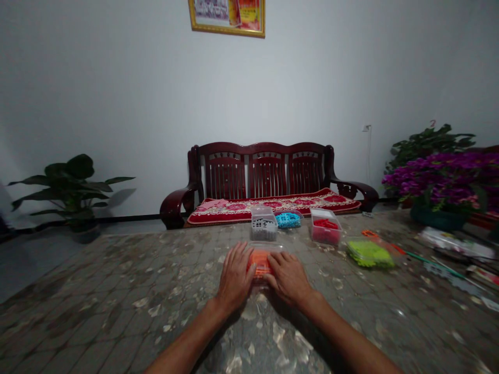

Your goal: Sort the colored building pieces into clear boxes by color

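Observation:
A clear plastic box (260, 262) with orange pieces in it rests on the table in front of me. My left hand (235, 275) is wrapped round its left side, with the thumb along the near part and the fingers over the top. From the other side my right hand (289, 276) holds the same box, its fingers bent over the upper right edge. The two thumbs come close together at the front. Both palms and part of the box's sides are hidden.
Just beyond stand a clear box of grey pieces (264, 231), a container of blue pieces (289, 221) and a box of red pieces (326, 231). To the right lie a container of lime-green pieces (369, 253), a green stick (436, 263) and purple flowers (444, 176). A wooden bench (267, 171) stands behind.

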### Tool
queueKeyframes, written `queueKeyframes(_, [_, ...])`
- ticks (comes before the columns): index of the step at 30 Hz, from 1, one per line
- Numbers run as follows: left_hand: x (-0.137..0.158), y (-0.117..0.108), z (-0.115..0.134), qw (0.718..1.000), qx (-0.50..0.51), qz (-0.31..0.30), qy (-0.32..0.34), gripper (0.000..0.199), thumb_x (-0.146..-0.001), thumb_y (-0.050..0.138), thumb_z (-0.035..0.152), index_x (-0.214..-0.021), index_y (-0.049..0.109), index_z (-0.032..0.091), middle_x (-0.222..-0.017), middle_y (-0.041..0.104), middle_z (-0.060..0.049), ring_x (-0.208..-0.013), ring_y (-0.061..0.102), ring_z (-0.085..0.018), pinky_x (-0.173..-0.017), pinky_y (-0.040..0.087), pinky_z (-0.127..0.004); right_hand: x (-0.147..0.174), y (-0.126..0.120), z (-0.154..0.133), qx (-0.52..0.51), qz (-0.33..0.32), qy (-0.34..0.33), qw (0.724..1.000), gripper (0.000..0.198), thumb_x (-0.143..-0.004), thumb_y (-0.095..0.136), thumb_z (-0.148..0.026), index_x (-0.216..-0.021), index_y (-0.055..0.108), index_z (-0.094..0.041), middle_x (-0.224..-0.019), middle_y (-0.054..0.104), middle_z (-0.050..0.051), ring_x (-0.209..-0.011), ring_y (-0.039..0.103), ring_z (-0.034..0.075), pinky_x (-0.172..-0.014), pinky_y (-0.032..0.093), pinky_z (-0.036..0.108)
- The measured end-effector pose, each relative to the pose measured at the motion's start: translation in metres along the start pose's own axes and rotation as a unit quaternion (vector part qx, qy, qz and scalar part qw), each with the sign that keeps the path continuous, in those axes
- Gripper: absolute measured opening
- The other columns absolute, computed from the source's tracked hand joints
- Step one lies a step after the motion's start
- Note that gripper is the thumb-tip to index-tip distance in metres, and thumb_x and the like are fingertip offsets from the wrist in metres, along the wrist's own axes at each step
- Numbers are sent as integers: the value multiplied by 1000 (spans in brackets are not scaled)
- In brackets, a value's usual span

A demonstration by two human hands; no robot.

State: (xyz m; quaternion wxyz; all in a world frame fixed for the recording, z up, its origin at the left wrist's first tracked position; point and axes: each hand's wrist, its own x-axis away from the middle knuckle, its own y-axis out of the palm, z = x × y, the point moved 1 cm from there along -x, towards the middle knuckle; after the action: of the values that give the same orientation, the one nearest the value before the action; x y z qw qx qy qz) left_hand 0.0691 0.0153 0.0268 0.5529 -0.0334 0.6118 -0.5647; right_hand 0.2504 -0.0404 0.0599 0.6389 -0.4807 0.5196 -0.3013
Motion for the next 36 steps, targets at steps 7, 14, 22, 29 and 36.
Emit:
queueKeyframes(7, [-39,18,6,989,-97,-112,15,42,-99,46,32,-138,55,19,-145,57,-16,-137,49,-33,-113,35,-58,-15,12,12,-154,41,-14,987,29,-100,41,-19,-111,68,-22,-118,69,7,-110,60,22,-98,46,37])
queueKeyframes(14, [-39,21,1,986,-89,-135,28,41,-98,47,32,-135,56,18,-141,60,-15,-132,54,-30,-110,40,-50,-28,35,29,-75,31,59,995,49,-97,47,-29,-144,49,-16,-153,46,16,-143,36,34,-113,35,55])
queueKeyframes(22, [-37,22,-3,985,-67,-159,29,41,-100,43,33,-136,56,18,-143,59,-14,-134,53,-29,-111,41,-48,-29,44,33,-79,-3,29,996,49,-103,40,-38,-141,50,-9,-148,51,19,-140,43,27,-116,36,45])
queueKeyframes(29, [-36,24,-9,982,-51,-178,23,44,-100,43,33,-138,55,14,-147,55,-16,-139,48,-28,-116,38,-47,-29,39,27,-83,7,34,996,43,-101,40,-31,-136,54,-10,-142,56,18,-135,47,28,-115,37,46])
queueKeyframes(36, [-33,22,-10,982,-27,-186,18,46,-99,44,32,-140,54,14,-148,55,-13,-141,46,-27,-119,36,-45,-23,57,26,-102,69,50,991,44,-100,38,-29,-138,53,-14,-139,58,15,-132,49,28,-114,39,47])
